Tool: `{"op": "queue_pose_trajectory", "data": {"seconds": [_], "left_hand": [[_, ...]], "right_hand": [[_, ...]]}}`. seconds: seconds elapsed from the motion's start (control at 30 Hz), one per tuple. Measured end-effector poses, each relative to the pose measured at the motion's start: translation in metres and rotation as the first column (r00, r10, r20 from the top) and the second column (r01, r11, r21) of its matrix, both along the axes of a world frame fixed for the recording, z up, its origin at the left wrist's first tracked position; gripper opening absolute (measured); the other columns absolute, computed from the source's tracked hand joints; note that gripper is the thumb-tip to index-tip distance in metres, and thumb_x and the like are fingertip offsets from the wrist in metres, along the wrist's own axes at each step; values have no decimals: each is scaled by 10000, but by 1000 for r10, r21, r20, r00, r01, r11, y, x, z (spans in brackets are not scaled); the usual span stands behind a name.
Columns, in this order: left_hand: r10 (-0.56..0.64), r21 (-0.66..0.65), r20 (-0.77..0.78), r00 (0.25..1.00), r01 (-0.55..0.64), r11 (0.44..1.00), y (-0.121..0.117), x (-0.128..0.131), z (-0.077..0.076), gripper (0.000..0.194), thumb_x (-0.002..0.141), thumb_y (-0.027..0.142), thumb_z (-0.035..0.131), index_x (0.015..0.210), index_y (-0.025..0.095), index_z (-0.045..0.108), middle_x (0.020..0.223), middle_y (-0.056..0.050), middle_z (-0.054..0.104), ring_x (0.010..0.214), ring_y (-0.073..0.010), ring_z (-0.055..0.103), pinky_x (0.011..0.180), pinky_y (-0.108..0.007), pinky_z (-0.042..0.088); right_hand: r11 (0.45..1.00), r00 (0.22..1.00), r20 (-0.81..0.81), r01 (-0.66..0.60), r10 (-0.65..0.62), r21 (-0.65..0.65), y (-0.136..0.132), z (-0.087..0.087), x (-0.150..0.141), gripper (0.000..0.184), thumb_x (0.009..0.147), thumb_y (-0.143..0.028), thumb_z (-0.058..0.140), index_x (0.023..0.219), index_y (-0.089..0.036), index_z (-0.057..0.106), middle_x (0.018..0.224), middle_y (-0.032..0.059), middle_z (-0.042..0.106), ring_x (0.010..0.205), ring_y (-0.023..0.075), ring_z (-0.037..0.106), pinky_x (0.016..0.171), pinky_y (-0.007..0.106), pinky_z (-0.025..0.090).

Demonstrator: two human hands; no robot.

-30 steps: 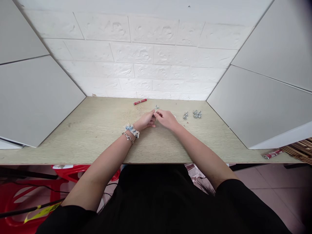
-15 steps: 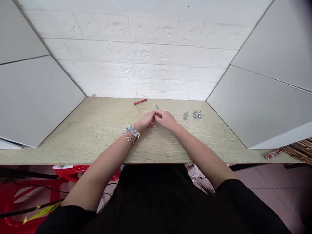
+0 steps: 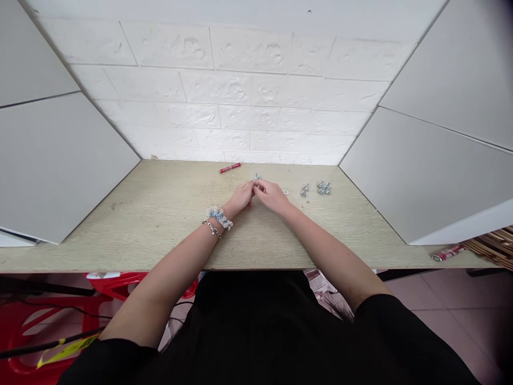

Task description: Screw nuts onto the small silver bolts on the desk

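My left hand (image 3: 241, 195) and my right hand (image 3: 271, 195) meet fingertip to fingertip over the middle of the wooden table (image 3: 160, 214). Both are closed in a pinch around a small metal part that I cannot make out. A scrunchie and a bracelet sit on my left wrist. Just beyond the fingers lies a small metal bolt (image 3: 257, 176). A washer (image 3: 286, 191) lies on the table right of my right hand. Further right is a cluster of several silver bolts (image 3: 318, 187).
A red pen-like tube (image 3: 230, 168) lies near the back wall. White panels flank the table left and right. A red-and-silver item (image 3: 448, 253) rests at the right front edge. Red plastic furniture (image 3: 120, 283) stands under the table at the left.
Both hands have edged slightly away from me, and the washer beside my right hand now shows fully. Nothing else has moved.
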State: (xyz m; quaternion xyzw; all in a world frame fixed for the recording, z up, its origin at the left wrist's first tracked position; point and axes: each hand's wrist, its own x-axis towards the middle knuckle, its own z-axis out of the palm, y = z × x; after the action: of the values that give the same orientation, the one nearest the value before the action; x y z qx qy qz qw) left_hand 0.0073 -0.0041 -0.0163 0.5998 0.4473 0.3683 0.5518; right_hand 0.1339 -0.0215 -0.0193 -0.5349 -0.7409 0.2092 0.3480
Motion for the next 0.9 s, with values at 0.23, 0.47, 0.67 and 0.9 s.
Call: {"op": "queue_pose_trajectory", "data": {"seconds": [0.23,0.47,0.67,0.9], "left_hand": [[-67,-95,139,988,81,992,1,-2,2,318,896,293,273,905,153,559,543,66,231,372,-53,224,449,-186,395],[66,-149,153,986,-43,988,4,0,-2,352,883,363,346,1191,226,447,890,-22,465,491,-50,463,499,-194,447],[64,-156,125,990,-44,987,3,-1,-2,382,899,424,321,1140,184,495,1009,-70,470,561,-58,494,572,-203,475],[4,-157,133,991,17,987,-1,-3,0,376,904,408,337,1015,118,547,948,-81,498,567,-62,487,591,-208,469]], "right_hand": [[999,999,-36,41,-40,20,5,-3,2,220,817,-326,413,820,-188,584,744,-5,606,652,118,495,611,236,340],[969,970,49,234,-238,73,12,7,20,280,843,-385,411,782,-188,600,725,17,611,672,145,510,621,251,327],[795,796,115,559,-594,237,19,28,71,348,872,-410,356,789,-180,604,748,65,617,718,185,517,739,314,332],[590,528,266,749,-807,302,20,21,114,356,855,-334,366,769,-132,646,981,148,579,981,281,466,918,564,191]]}}
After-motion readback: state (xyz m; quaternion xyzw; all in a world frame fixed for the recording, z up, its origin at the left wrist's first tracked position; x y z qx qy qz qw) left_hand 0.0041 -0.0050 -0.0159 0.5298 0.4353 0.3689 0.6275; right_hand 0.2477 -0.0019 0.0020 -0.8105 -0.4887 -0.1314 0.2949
